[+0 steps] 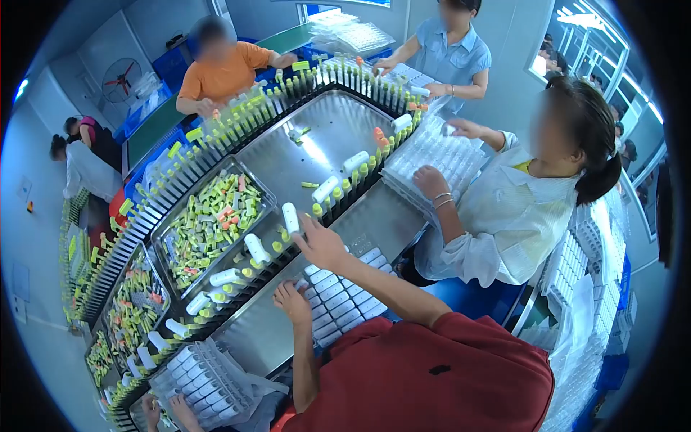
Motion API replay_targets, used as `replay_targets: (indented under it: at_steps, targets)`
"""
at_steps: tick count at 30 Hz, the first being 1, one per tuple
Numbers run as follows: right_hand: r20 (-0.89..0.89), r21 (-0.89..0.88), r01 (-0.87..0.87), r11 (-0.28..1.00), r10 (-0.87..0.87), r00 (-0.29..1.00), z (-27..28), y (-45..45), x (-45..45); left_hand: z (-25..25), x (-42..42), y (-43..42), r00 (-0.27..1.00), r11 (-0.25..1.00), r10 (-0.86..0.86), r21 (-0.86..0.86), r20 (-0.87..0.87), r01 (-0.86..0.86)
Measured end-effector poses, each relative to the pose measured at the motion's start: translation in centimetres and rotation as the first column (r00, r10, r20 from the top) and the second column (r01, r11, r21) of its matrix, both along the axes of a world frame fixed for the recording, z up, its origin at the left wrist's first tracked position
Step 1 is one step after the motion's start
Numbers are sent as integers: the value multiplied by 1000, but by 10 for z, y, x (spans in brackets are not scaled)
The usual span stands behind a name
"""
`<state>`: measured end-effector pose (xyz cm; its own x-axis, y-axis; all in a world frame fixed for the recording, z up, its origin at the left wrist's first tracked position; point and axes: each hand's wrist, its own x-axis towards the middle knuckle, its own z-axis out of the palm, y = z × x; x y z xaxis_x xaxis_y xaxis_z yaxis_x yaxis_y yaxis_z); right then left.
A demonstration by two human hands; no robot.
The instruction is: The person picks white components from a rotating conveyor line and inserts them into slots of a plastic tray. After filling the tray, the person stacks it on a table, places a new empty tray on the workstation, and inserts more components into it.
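Note:
My right hand (322, 246) reaches over the near row of the conveyor, its fingertips closed at the lower end of a white oblong plastic casing (291, 217). My left hand (292, 301) is lower, with curled fingers at the corner of a tray of white casings (344, 297); a small pale piece shows at its fingertips, too little to name. More white casings, such as one (257, 249) lying across the row, rest on the upright yellow-green pegs (277, 246) beside my right hand.
A metal tray (268, 193) holds a heap of green and orange parts (216, 219). Pegs on black links loop round the steel table (317, 144). A co-worker in white (518, 209) handles clear plastic trays (435, 155) at right; another's hands (173, 409) are at lower left.

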<state>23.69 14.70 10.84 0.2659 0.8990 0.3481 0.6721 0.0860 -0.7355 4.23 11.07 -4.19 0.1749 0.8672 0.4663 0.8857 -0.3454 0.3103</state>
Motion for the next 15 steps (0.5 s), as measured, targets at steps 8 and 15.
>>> replay_targets:
  at_steps: [8,15]
  targets:
    - [550,-544,252,800,113,828,-127,-104,75,148,47,-17,846,832,-54,-444,530,332]
    - [703,-345,316,884,20,711,-157,-116,60,239,153,64,801,808,-542,-105,254,580]
